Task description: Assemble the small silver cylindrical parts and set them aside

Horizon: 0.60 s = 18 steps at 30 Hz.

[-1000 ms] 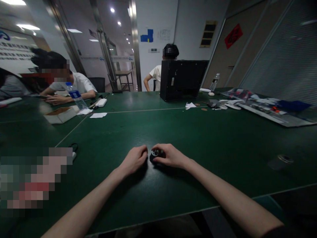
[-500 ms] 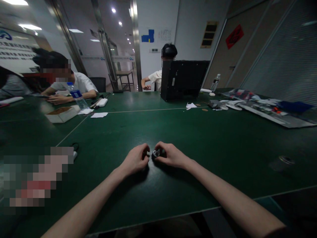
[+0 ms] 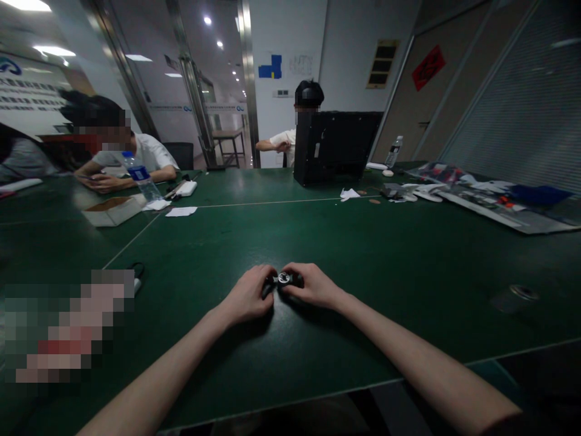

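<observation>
My right hand (image 3: 313, 284) is closed around a small black piece with a silver round end (image 3: 284, 278). That end faces up and shows dark openings. Close beside it, my left hand (image 3: 252, 293) has its fingers curled around a small dark piece (image 3: 269, 285) with a light tip, mostly hidden by the fingers. The two pieces are nearly touching; I cannot tell whether they are joined. Both hands rest low over the green table (image 3: 281, 357), near its front edge.
A metal can (image 3: 516, 299) stands at the right. An open box (image 3: 111, 211), a water bottle (image 3: 141, 177) and papers lie back left. A black case (image 3: 338, 148) stands at the back, a cluttered board (image 3: 521, 221) back right. Two people sit across the table.
My left hand has shifted slightly right, and a dark piece with a light tip now shows in it. The silver end in my right hand has turned more upward.
</observation>
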Each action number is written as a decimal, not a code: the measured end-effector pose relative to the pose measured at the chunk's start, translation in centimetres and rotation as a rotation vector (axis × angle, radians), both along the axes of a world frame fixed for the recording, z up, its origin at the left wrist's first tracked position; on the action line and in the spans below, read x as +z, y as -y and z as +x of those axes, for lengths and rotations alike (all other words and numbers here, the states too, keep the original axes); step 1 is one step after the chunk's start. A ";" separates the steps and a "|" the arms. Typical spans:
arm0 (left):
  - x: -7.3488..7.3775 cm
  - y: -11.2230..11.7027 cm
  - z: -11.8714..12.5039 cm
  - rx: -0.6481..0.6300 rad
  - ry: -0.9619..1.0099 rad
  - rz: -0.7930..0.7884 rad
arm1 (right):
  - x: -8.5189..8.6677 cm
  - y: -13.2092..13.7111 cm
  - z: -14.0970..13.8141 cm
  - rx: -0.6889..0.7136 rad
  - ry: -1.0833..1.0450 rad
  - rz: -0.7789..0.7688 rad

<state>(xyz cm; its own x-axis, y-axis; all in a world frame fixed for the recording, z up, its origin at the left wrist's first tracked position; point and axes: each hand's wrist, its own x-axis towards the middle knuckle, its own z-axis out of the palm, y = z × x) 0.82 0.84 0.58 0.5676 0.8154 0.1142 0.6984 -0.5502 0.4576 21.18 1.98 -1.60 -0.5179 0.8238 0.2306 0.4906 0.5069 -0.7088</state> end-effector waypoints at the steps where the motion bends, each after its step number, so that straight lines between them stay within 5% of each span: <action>1: 0.0 0.0 0.0 0.007 -0.002 -0.003 | -0.2 -0.2 0.0 -0.023 -0.028 -0.037; 8: 0.2 0.0 0.1 0.024 -0.008 -0.025 | -1.3 -1.1 0.1 -0.092 -0.190 -0.393; 12: 0.2 0.1 0.1 0.032 -0.004 -0.033 | -1.0 -1.0 0.1 -0.063 -0.178 -0.348; 18: 0.6 0.2 0.2 0.048 -0.014 -0.058 | 0.1 -0.2 0.2 -0.044 -0.057 -0.067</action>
